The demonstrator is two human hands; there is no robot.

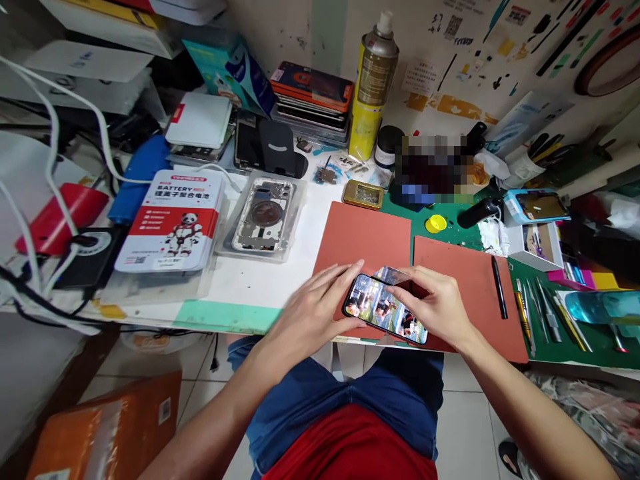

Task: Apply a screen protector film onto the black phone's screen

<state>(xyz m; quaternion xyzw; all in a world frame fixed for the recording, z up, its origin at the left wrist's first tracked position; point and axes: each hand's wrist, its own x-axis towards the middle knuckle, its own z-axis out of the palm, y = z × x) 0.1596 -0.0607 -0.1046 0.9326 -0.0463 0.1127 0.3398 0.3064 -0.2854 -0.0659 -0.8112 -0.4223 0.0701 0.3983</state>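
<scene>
A smartphone point(383, 308) with a lit, colourful screen lies tilted over the near edge of a red-brown work mat point(367, 237). My left hand point(313, 310) rests against the phone's left end, fingers stretched along its top edge. My right hand point(434, 307) is closed in a pinch on a thin clear film point(393, 275) lifted off the phone's upper right part. Both wrists hang over the desk's front edge, above my lap.
A second red mat point(470, 293) with a black pen point(499, 287) lies to the right. Hand tools point(547, 317) lie on a green mat. A phone frame in a clear tray point(264, 217), a battery box point(173, 220), a spray can point(373, 83) and stacked phones point(313, 100) stand behind.
</scene>
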